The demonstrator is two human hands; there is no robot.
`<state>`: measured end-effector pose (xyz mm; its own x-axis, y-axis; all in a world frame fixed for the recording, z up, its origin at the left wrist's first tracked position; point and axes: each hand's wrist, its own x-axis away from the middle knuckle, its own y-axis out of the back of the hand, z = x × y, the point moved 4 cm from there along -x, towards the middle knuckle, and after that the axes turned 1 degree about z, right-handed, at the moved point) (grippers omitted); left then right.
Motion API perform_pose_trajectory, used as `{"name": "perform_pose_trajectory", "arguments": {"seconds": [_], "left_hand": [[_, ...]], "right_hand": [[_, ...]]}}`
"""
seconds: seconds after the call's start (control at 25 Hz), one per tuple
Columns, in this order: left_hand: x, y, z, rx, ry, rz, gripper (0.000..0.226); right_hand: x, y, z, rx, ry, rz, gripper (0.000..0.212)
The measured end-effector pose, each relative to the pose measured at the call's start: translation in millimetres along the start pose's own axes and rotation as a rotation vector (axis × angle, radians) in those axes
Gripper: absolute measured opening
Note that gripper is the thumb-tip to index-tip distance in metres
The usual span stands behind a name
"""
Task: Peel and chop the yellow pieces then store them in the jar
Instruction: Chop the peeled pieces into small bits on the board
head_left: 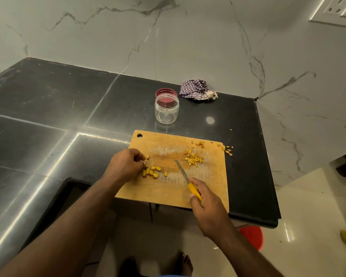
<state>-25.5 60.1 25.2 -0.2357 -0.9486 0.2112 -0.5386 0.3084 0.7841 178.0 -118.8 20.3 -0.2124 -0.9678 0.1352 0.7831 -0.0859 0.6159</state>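
Yellow pieces (153, 171) lie on the board (168, 192) in front of the empty jar (166, 109), where the left hand (126, 163) pinches one to steady it and the right hand (205, 204) has its grip tight round the knife (185, 175) for chopping.

Home kitchen, black stone counter (48, 108), marble backsplash (188, 37), chopping board (168, 188)

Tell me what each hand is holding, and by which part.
The right hand grips the knife by its yellow handle. The left hand has its fingertips at a yellow piece; whether it holds it cannot be told.
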Motion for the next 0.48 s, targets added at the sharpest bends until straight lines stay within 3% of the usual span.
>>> {"name": "perform_pose_trajectory", "arguments": {"seconds": [0.48], "left_hand": [[15, -10, -13, -0.119, 0.061, -0.051, 0.021]], "right_hand": [[1, 22, -16, 0.016, 0.096, 0.141, 0.047]]}}
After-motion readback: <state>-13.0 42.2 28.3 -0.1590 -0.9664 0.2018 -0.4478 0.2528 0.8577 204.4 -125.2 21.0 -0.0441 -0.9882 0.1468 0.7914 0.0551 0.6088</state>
